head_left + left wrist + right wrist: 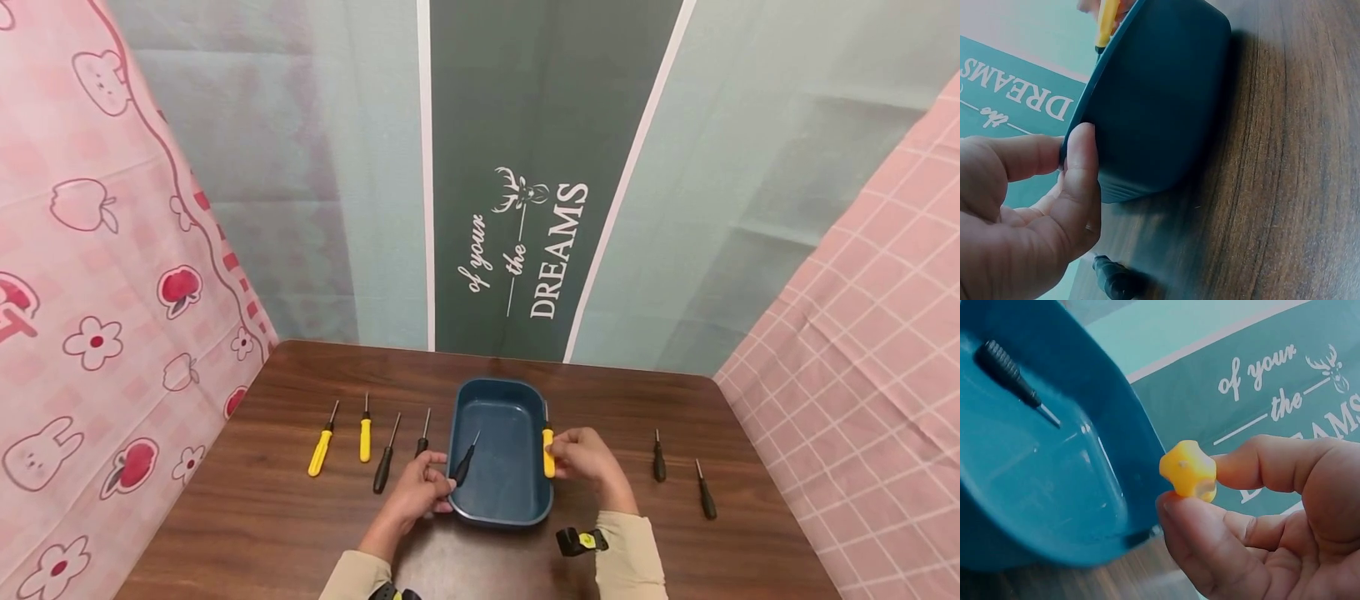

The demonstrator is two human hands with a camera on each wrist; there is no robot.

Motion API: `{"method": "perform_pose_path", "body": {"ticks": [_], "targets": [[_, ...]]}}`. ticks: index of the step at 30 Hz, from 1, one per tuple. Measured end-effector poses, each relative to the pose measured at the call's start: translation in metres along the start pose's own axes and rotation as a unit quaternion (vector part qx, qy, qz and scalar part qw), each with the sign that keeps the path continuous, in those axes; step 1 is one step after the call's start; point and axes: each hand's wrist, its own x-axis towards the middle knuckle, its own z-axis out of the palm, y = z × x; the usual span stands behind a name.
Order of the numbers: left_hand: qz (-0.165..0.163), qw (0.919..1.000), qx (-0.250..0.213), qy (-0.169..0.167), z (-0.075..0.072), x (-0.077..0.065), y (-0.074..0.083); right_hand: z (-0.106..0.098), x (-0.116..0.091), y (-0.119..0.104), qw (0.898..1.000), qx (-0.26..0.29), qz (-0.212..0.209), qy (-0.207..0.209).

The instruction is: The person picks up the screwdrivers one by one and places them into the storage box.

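Currently, left hand (422,490): pinching the left rim of the blue rectangular tray (504,492)
Right hand (590,457): grasping a yellow-handled screwdriver (549,457), holding it upright-looking from above at the tray's right rim
Tray: sitting between the hands, a black-handled screwdriver (464,465) lying inside near its left wall
Brown wooden table (300,533): bearing two yellow-handled screwdrivers (320,453) and two black-handled screwdrivers (383,470) left of the tray, two small black screwdrivers (659,467) right

from my end i see a smooth, faintly glossy plastic-looking tray (504,467) at lower centre, a yellow-handled screwdriver (549,458) with shiny plastic grip and metal shaft, wood-grain tabletop (247,525) below, creased printed cloth (82,275) at left.
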Motion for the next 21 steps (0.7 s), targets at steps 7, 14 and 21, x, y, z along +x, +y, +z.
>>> {"method": "perform_pose_path", "body": {"ticks": [7,14,21], "targets": [[0.003,1.0000,0.008,0.000,0.001,0.001,0.001,0.009,0.005,-0.012,0.999,-0.031,0.002,-0.024],[0.004,1.0000,0.006,-0.002,0.001,-0.001,0.001,0.022,0.014,-0.023,0.996,-0.059,0.002,-0.069],[0.002,1.0000,0.006,-0.002,0.001,-0.002,0.002,0.037,0.025,-0.026,0.993,-0.079,0.025,-0.085]]}}
